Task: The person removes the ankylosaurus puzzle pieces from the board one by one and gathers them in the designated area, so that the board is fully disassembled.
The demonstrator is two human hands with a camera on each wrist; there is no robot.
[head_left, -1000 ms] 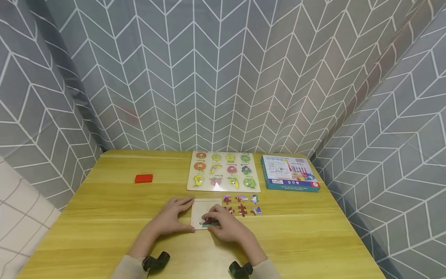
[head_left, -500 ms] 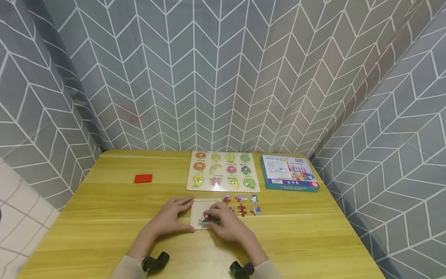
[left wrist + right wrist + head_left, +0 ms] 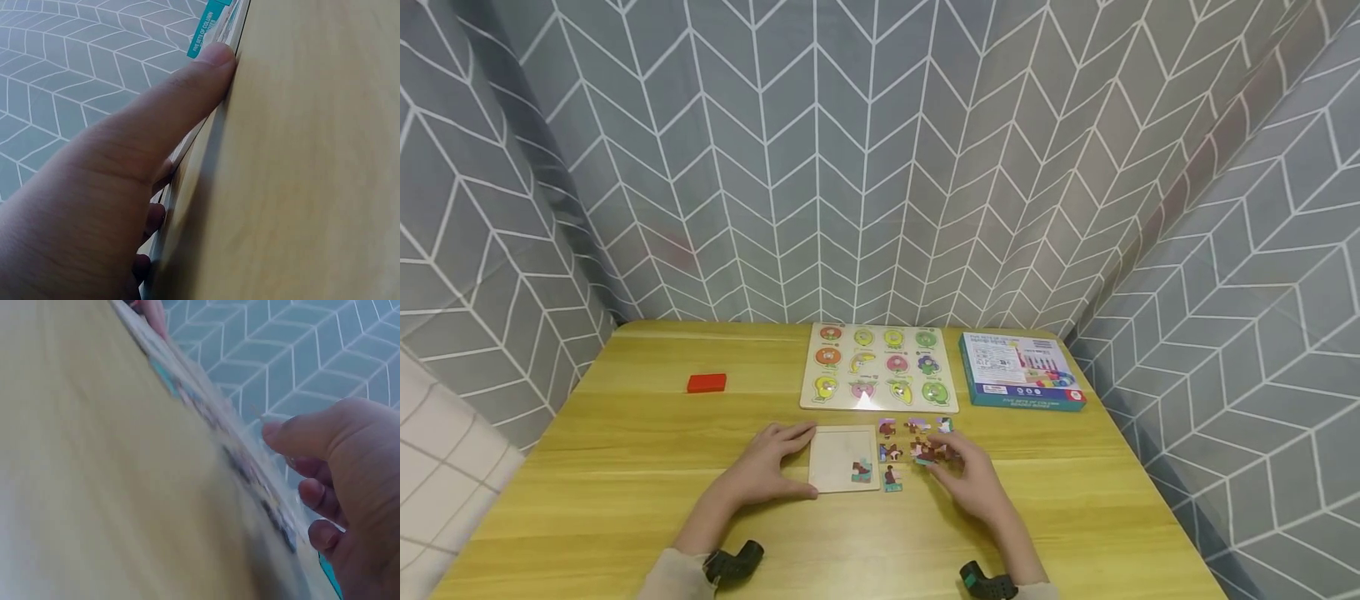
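Observation:
A square pale wooden puzzle tray [image 3: 838,454] lies on the table, a teal-edged puzzle piece [image 3: 861,471] in its lower right corner. My left hand [image 3: 765,465] steadies the tray's left side, thumb at the near corner and fingers at the far one. The left wrist view shows the thumb [image 3: 181,94] against the tray's edge. To the right, my right hand [image 3: 972,479] holds another teal-edged puzzle piece [image 3: 927,457] at its fingertips, over the loose pieces. In the blurred right wrist view, the right hand [image 3: 337,469] hides that piece.
Several loose puzzle pieces [image 3: 891,452] lie right of the tray. Behind them sits a fruit puzzle board [image 3: 880,398], with a teal-sided box [image 3: 1026,371] to its right. A red block [image 3: 707,383] lies far left. A patterned curtain [image 3: 865,167] hangs behind the table.
My right hand has moved right, off the tray to the loose pieces, with a puzzle piece. The piece in the tray's corner now shows. My left hand has stayed put.

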